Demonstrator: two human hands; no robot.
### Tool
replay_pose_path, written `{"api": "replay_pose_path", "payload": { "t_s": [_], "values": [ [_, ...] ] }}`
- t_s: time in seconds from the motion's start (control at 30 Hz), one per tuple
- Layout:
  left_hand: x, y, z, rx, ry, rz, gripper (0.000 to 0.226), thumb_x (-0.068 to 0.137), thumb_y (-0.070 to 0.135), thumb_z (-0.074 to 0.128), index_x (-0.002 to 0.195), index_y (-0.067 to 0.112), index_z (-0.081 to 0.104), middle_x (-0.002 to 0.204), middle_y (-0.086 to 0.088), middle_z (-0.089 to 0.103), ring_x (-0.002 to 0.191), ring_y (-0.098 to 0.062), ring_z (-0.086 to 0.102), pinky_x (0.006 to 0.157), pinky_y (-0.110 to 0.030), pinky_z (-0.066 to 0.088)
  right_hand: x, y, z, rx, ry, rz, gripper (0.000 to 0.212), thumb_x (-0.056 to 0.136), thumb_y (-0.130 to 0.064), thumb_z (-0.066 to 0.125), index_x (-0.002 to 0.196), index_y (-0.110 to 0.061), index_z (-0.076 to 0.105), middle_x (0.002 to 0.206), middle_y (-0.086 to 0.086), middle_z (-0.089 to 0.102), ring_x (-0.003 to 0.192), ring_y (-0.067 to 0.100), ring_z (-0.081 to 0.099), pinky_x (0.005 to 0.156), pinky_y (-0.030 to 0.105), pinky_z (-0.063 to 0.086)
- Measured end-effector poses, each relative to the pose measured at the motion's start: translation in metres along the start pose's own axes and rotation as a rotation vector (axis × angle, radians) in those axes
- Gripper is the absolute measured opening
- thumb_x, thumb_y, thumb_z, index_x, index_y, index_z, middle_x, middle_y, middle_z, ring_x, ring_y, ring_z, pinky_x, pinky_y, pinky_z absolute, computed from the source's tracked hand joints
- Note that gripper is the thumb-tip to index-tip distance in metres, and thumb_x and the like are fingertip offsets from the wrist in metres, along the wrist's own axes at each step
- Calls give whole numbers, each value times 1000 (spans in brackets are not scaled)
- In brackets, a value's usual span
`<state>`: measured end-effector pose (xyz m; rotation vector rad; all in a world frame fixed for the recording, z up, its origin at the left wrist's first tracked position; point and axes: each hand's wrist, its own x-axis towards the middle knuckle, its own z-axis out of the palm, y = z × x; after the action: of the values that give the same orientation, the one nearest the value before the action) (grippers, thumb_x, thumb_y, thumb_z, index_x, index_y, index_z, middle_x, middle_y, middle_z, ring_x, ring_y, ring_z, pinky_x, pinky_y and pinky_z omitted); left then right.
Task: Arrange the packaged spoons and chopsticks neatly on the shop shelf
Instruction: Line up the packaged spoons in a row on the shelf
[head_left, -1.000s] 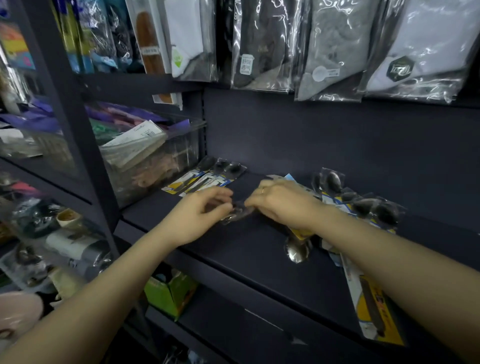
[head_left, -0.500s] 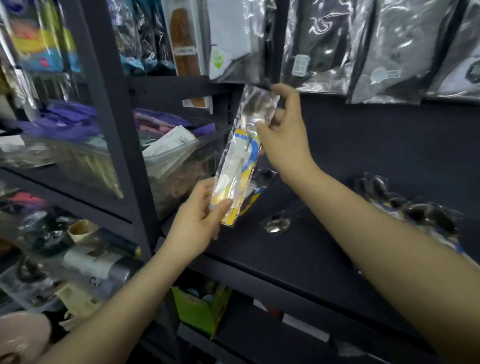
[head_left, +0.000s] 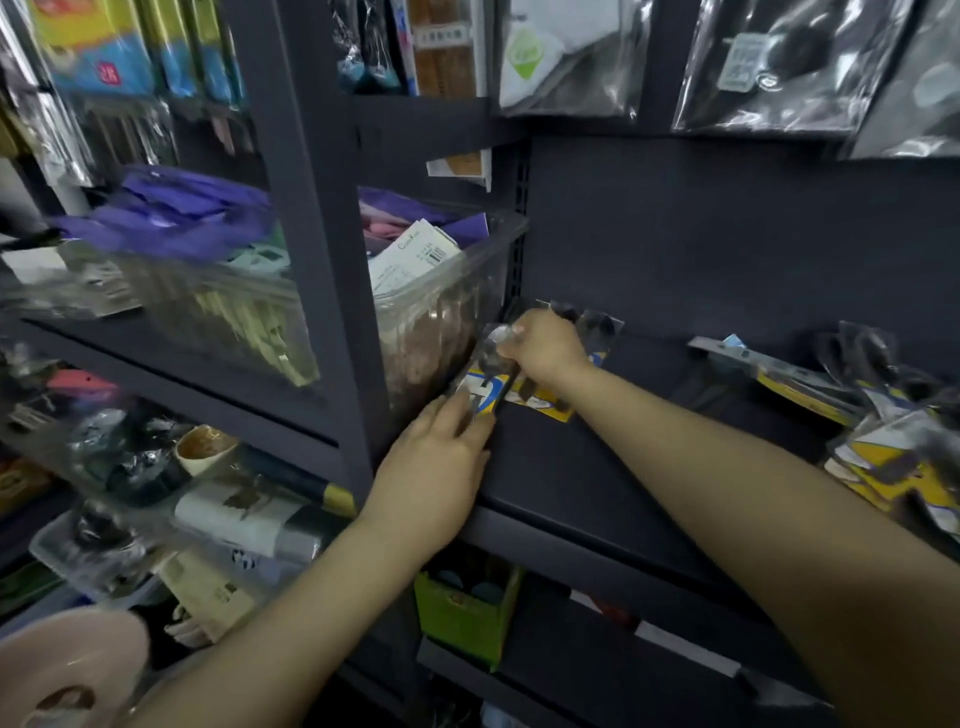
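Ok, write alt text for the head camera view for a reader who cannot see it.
A person's right hand and left hand set a packaged spoon down at the left end of a dark shop shelf, beside other packs laid against a clear plastic bin. A jumbled pile of spoon packs lies at the right, and bagged goods hang above.
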<state>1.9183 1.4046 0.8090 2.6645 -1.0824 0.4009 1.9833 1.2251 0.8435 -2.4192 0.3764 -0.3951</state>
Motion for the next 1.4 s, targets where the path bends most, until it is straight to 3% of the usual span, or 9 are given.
{"api": "replay_pose_path", "payload": {
  "t_s": [0.13,0.27,0.57,0.7,0.77,0.87,1.03,1.3,1.4],
  "values": [
    [14,-3,-2,-22,-128,-32,46,97,23,34,143,21,26,153,-8,18,139,-25,22,109,-37,31,-3,15,-1,-248,-151,-157,41,96,-36,37,122,-5,45,114,19,61,103,33,56,71,32,36],
    [18,-6,-6,-75,-152,-35,43,96,19,36,139,17,35,143,-6,37,127,-27,41,97,-40,43,-5,33,-6,-265,-270,-207,49,98,-36,32,143,-17,26,129,11,57,123,29,47,95,33,37],
    [22,-6,0,-44,-101,-48,41,95,19,37,136,16,38,139,-3,40,126,-25,40,94,-40,45,-4,55,-26,-476,-343,-293,46,99,-33,32,143,-22,30,145,6,40,133,25,36,108,36,31],
    [32,0,-1,-26,-99,-29,44,94,19,41,138,16,36,146,-5,33,133,-24,33,101,-38,40,-12,44,-46,-245,-341,-304,49,100,-28,34,146,-15,25,153,8,26,141,21,24,114,28,20],
    [44,9,-2,-51,-93,78,48,93,22,43,140,20,32,150,-4,27,136,-24,30,106,-36,35,-24,44,-75,-209,-278,-390,42,98,-21,42,139,-11,39,150,8,33,139,18,29,107,16,19],
    [64,26,0,10,-179,280,49,97,30,36,144,25,24,155,-2,16,140,-20,22,112,-29,21,-54,58,-120,-378,-404,-501,29,89,-12,57,118,-15,62,124,2,61,116,17,55,98,21,37],
    [77,26,9,125,-286,184,49,98,38,26,143,19,26,154,1,22,137,-19,29,106,-32,32,-95,80,-136,-594,-570,-523,57,77,-5,58,131,-22,50,137,-5,50,125,10,45,104,18,31],
    [81,28,8,139,-388,28,53,95,48,26,145,31,19,156,-7,14,142,-24,16,114,-35,18,-93,84,-121,-836,-333,-811,32,95,-20,41,122,-27,54,125,-11,57,120,12,47,98,27,32],
    [77,32,-3,8,-229,63,56,95,42,35,146,24,18,155,-13,10,144,-25,8,117,-32,10,-93,67,-128,-618,-62,-861,27,93,-10,44,110,-17,65,111,-1,67,108,21,58,91,31,38]
  ]
}}
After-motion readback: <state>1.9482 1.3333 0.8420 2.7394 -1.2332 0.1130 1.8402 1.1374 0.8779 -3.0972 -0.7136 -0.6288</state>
